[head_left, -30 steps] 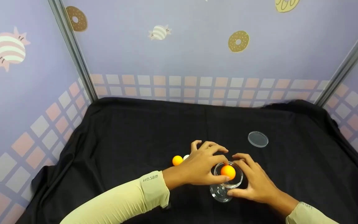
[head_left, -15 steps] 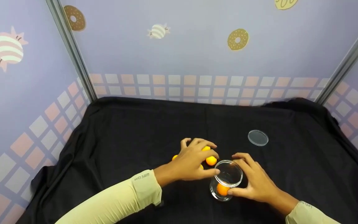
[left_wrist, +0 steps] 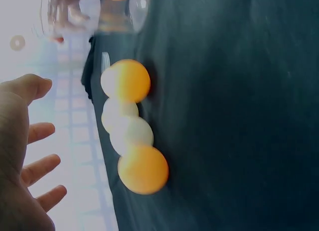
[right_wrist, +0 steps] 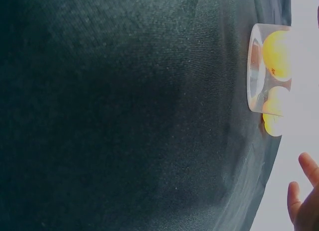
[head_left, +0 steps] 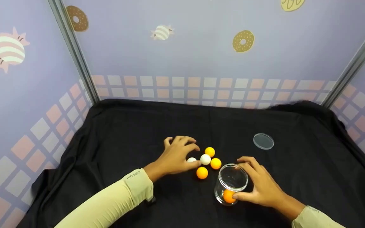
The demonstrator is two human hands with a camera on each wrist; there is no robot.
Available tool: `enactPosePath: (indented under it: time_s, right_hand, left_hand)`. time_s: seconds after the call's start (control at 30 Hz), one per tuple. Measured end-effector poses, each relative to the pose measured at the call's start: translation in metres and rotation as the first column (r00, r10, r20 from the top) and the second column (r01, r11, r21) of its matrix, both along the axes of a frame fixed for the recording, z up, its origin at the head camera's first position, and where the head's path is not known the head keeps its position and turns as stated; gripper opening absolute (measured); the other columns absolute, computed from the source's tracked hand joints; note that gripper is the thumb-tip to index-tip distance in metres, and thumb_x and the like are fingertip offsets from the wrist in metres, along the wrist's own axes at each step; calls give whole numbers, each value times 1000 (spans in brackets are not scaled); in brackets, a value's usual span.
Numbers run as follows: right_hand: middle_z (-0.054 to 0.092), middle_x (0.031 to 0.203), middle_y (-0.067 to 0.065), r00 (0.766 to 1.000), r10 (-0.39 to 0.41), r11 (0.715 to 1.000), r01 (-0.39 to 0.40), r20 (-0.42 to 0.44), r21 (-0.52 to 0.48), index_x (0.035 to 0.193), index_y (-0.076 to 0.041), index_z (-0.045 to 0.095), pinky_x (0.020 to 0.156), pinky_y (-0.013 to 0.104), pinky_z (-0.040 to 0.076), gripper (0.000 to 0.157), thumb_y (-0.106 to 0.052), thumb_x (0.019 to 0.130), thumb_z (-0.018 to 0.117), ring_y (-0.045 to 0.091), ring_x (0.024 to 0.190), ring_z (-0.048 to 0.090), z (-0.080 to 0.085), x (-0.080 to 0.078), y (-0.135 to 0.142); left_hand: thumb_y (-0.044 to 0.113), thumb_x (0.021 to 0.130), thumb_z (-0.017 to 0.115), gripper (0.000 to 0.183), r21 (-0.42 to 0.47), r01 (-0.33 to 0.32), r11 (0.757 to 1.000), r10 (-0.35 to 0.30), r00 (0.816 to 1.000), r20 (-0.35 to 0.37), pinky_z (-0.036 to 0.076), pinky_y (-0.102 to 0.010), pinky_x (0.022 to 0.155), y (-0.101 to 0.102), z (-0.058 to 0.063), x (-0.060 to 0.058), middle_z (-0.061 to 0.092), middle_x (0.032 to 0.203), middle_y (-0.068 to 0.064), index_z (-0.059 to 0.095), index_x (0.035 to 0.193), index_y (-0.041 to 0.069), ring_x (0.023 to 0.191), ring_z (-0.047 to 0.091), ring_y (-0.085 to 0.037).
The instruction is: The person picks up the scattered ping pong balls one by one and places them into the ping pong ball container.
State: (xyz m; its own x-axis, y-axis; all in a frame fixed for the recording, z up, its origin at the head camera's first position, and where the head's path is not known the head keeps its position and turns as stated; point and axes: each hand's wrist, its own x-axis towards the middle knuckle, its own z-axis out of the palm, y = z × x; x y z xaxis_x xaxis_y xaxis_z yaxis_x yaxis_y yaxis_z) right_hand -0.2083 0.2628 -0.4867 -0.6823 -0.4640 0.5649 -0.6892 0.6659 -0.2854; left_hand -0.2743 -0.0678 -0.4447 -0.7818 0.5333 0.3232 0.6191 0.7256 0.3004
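My right hand [head_left: 261,185] holds a clear jar [head_left: 222,185] at its right side, thumb in front and fingers by the rim. The jar stands upright without a lid, and an orange ping-pong ball [head_left: 228,196] lies at its bottom. To the left, my left hand [head_left: 177,156] hovers palm down with spread fingers, holding nothing. Under and beside it lie a white ball [head_left: 205,159], a partly hidden white ball [head_left: 191,160] and orange balls, with one orange ball [head_left: 202,173] nearest me. In the left wrist view, the left fingers are apart from the orange ball [left_wrist: 144,170].
A flat round clear lid [head_left: 263,141] lies behind the jar to the right. Black cloth [head_left: 138,133] covers the table, with loose folds at its sides. Patterned wall panels [head_left: 198,53] stand around the back and sides.
My left hand has let an orange ball drop into the jar and moved left over the loose balls. The right hand stays on the jar.
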Motion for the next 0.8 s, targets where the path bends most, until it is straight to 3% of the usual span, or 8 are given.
enactPosePath:
  time_s: [0.17,0.4,0.8]
  right_hand:
    - [53,139,-6,1000,-8,1000,8,0,7,124,-29,64,78,43,47,82,-67,56,90,15,111,58,0,0,0]
    - [54,139,-4,1000,-9,1000,9,5,-2,122,-28,64,79,46,48,82,-66,55,91,17,111,60,0,1,0]
    - [54,137,-3,1000,-13,1000,14,22,-11,123,-30,65,79,48,48,80,-65,56,92,16,107,60,1,1,-2]
  left_hand:
    - [59,88,68,42,-29,-45,999,46,999,20,23,-68,106,-12,-8,-10,56,143,1,70,119,31,132,47,-28]
    - [58,87,70,43,-41,-85,996,87,995,58,19,-69,108,-25,-15,-17,55,143,0,70,120,29,133,46,-29]
    - [59,86,71,45,-73,-109,991,115,989,88,19,-70,105,-48,-33,-13,57,140,-2,72,117,26,130,47,-31]
